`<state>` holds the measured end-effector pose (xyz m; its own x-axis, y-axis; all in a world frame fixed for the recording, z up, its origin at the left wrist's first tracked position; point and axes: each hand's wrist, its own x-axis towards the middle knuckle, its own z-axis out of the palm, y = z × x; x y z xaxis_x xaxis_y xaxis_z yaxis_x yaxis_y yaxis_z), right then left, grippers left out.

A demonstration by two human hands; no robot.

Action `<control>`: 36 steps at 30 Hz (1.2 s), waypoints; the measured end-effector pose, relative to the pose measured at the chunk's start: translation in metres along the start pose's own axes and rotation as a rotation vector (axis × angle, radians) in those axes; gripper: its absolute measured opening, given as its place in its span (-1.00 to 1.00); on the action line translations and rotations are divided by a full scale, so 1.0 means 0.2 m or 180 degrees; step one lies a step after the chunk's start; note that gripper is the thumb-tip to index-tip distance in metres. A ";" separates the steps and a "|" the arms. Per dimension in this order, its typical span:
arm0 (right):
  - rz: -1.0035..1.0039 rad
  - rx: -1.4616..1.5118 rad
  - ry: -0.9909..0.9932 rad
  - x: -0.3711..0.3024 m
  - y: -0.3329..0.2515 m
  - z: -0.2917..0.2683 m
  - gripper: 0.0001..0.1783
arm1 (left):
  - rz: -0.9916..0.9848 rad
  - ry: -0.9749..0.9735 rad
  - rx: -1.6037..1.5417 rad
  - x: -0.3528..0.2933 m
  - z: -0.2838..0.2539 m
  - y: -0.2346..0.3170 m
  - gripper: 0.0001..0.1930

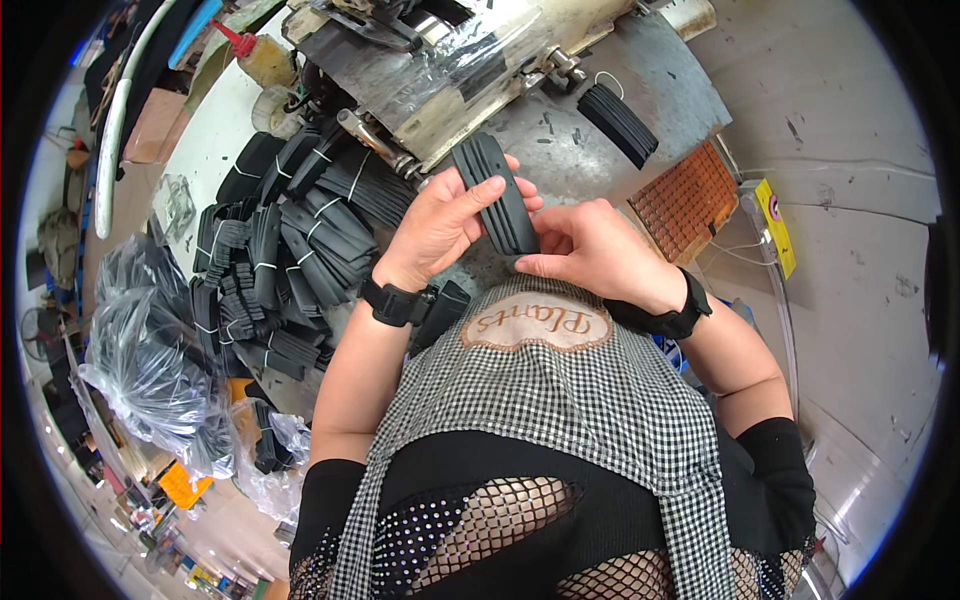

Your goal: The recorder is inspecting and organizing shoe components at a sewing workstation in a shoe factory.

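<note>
A long, dark grey grooved piece (487,158), perhaps a bundle of thin strips, is held tilted in front of my apron. My left hand (435,228) is closed around its middle, thumb across the front and fingertips showing past its right edge. Down at its lower end my right hand (605,250) pinches, its thumb by the corner and the other fingers curled in. Both wrists wear black bands. To the left lies a heap of similar dark bundles (310,245), several tied with thin white bands.
A worn metal machine (450,85) stands beyond my hands on a grey worktop. Another banded dark bundle (617,125) lies to its right, near a brown gridded board (682,200). Clear plastic bags (155,360) hang at the left. A bottle with a red tip (265,60) stands far left.
</note>
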<state>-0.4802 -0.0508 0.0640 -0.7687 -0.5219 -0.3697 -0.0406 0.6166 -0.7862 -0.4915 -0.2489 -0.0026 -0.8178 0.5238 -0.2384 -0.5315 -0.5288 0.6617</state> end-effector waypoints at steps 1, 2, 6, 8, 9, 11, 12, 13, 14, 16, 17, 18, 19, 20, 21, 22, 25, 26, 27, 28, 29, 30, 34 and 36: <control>0.0047 -0.0143 -0.0057 0.00 -0.01 0.00 -0.66 | 0.0006 -0.0003 0.0002 0.00 0.01 0.00 -0.62; 0.0042 -0.0149 -0.0054 0.01 0.01 0.01 -0.66 | 0.0027 0.0010 0.0051 0.00 0.02 0.00 -0.62; 0.0350 0.0991 0.0095 0.03 0.08 0.05 -0.71 | 0.0087 0.0072 0.0163 -0.01 0.04 0.00 -0.59; 0.0549 0.1574 -0.0008 0.04 0.11 0.05 -0.74 | 0.0116 0.0081 0.0195 -0.01 0.05 -0.01 -0.58; 0.0521 0.1661 -0.0120 0.04 0.12 0.05 -0.76 | 0.0115 0.0084 0.0219 -0.01 0.05 -0.01 -0.57; 0.0489 0.1739 -0.0233 0.05 0.15 0.05 -0.78 | 0.0124 0.0087 0.0241 0.00 0.05 -0.01 -0.57; 0.0530 0.1982 -0.0257 0.05 0.16 0.06 -0.77 | 0.0091 0.0073 0.0104 0.00 0.06 0.00 -0.59; 0.0572 0.2225 -0.0281 0.05 0.17 0.05 -0.77 | 0.0058 0.0059 -0.0034 -0.01 0.06 0.00 -0.61; 0.0570 0.2215 -0.0283 0.05 0.17 0.05 -0.77 | 0.0068 0.0057 -0.0037 -0.01 0.05 -0.01 -0.61; 0.0741 0.2457 -0.0357 0.05 0.18 0.05 -0.76 | 0.0141 -0.0096 0.0028 -0.01 0.03 -0.02 -0.63; 0.0741 0.2448 -0.0360 0.05 0.18 0.04 -0.76 | 0.0149 -0.0096 0.0024 -0.01 0.03 -0.02 -0.63; 0.0775 0.2550 -0.0402 0.05 0.18 0.04 -0.76 | 0.0139 -0.0077 -0.0019 -0.01 0.03 -0.02 -0.64; 0.0810 0.2652 -0.0445 0.05 0.19 0.04 -0.76 | 0.0127 -0.0058 -0.0061 -0.01 0.03 -0.02 -0.64; 0.0809 0.2651 -0.0449 0.05 0.20 0.04 -0.76 | 0.0130 -0.0054 -0.0061 -0.01 0.01 -0.03 -0.64; 0.0797 0.2727 -0.0465 0.06 0.21 0.04 -0.75 | 0.0135 -0.0031 -0.0055 -0.01 -0.02 -0.04 -0.62; 0.0784 0.2803 -0.0480 0.06 0.23 0.04 -0.75 | 0.0139 -0.0007 -0.0048 0.00 -0.03 -0.05 -0.60; 0.0697 0.2814 -0.0480 0.07 0.25 0.05 -0.74 | 0.0239 0.0128 -0.0138 -0.01 -0.03 -0.06 -0.65; 0.0696 0.2816 -0.0479 0.07 0.25 0.05 -0.74 | 0.0237 0.0127 -0.0136 -0.01 -0.03 -0.05 -0.65; 0.0719 0.2810 -0.0472 0.07 0.26 0.05 -0.74 | 0.0220 0.0127 -0.0137 -0.01 -0.03 -0.05 -0.65; 0.0742 0.2804 -0.0463 0.07 0.26 0.05 -0.74 | 0.0203 0.0126 -0.0137 -0.01 -0.03 -0.05 -0.65; 0.0740 0.2804 -0.0461 0.07 0.25 0.05 -0.74 | 0.0202 0.0124 -0.0135 -0.01 -0.03 -0.05 -0.65; 0.0726 0.2815 -0.0446 0.07 0.25 0.05 -0.75 | 0.0190 0.0092 -0.0168 -0.01 -0.03 -0.05 -0.66; 0.0649 0.2732 -0.0399 0.06 0.23 0.05 -0.75 | 0.0002 -0.0017 -0.0259 0.00 -0.06 -0.05 -0.63; 0.0622 0.2698 -0.0401 0.06 0.22 0.05 -0.75 | -0.0041 -0.0091 -0.0431 0.00 -0.03 -0.04 -0.61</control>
<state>-0.4850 -0.0358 0.0207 -0.6341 -0.5448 -0.5487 0.6105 0.0827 -0.7877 -0.4889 -0.2486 -0.0115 -0.8051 0.5489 -0.2245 -0.5684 -0.6061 0.5563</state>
